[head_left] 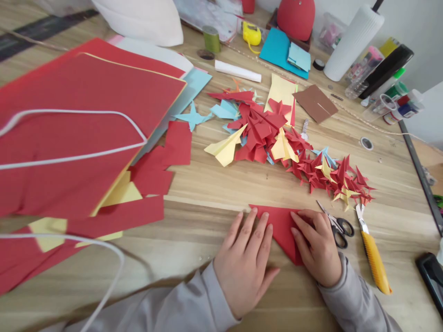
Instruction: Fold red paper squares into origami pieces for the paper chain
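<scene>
A red sheet folded into a triangle [284,230] lies on the wooden table with its long edge away from me. My left hand [245,258] lies flat over its left corner, fingers stretched out and a little apart. On the right part of the same paper rests my right hand [316,242], its fingers bent and pressing on the sheet near the top right corner. Just right of that hand are black-handled scissors [341,228], and beyond them a yellow-handled cutter [375,260].
Folded red, yellow and blue paper pieces [259,129] are heaped behind the hands. Large red sheets [90,133] and a white cord [69,111] cover the left side. A brown square [315,103], bottles and a black phone-like object [431,276] are at the right.
</scene>
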`<state>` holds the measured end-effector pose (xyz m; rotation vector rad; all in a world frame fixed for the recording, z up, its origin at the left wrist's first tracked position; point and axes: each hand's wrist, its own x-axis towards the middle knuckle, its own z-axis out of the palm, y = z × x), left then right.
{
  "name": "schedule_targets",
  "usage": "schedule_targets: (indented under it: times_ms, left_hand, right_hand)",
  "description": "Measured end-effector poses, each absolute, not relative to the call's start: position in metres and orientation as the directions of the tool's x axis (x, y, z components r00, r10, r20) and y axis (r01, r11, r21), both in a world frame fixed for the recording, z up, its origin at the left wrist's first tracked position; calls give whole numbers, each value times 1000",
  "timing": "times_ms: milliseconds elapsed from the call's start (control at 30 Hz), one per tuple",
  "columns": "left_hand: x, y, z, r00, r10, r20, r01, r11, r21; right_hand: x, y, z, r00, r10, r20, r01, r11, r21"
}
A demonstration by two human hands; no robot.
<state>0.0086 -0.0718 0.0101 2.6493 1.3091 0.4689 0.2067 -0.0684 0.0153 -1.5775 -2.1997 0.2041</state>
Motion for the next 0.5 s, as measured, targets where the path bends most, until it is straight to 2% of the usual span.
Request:
schedule_targets:
  times_ms: [500]
  left_hand:
    - [11, -72, 10, 564, 811, 155, 766, -584, 270]
  right_hand:
    - [210, -67, 11, -275, 918, 286, 857, 369, -361]
